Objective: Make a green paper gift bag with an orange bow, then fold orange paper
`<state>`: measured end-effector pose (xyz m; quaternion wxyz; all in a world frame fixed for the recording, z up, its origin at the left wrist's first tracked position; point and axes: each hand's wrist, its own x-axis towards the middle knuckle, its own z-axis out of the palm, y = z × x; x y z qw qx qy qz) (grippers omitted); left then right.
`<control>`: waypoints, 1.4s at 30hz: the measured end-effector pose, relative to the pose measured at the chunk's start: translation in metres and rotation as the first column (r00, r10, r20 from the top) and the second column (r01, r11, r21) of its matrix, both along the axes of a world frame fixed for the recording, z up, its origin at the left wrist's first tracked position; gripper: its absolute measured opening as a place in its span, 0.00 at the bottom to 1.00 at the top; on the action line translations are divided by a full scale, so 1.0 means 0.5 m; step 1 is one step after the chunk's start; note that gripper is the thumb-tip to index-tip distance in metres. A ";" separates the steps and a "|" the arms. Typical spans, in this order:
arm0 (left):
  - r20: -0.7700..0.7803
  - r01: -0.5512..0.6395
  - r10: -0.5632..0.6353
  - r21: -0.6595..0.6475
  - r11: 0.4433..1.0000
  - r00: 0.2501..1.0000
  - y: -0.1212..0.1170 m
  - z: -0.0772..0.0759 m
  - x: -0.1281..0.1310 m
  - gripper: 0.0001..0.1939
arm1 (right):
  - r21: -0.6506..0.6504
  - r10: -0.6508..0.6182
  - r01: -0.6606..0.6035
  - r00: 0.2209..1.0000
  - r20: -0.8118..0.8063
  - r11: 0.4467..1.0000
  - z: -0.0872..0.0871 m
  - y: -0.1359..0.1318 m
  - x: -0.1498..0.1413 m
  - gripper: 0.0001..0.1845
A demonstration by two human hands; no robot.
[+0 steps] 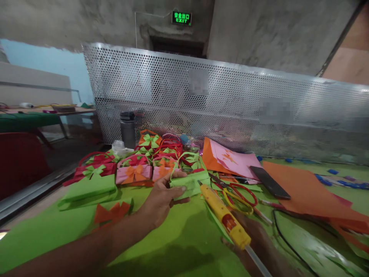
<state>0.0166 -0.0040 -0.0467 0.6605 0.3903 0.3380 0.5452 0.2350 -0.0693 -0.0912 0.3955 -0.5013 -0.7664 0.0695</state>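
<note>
For a clean bond, judging by a nozzle so near the bag, set the tip lightly at the exact joining spot, squeeze out one small bead, then press flat before cooling. Brace the panel from behind so as not to buckle it, and keep the left fingertips well away from hot metal. Lift off crisply to avoid trailing glue threads across the handle.

Pinching with the left hand (161,196), nearly closed, with thumb on the near face and fingers around the far side: a light-green felt-like mini handbag (190,185), raised just ahead, between both hands. Gripping with the right hand (255,232), blurred and mostly hidden, a yellow glue gun (221,215), aimed at the bag's right end; impossible to tell whether touching. Just under the gun, a light-green strip (216,221); cannot tell whether held.

Lying left of the left hand, an orange bow (112,211); beyond that hand, pink mini handbags (134,174). Resting just beyond the right hand, yellow-handled scissors (235,206); farther beyond, a black smartphone (270,182).
</note>
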 end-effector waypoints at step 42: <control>0.071 -0.285 0.277 0.193 0.939 0.958 0.117 0.096 -0.135 0.18 | -0.705 0.362 -0.366 0.918 -0.165 0.607 0.039 0.200 -0.397 0.11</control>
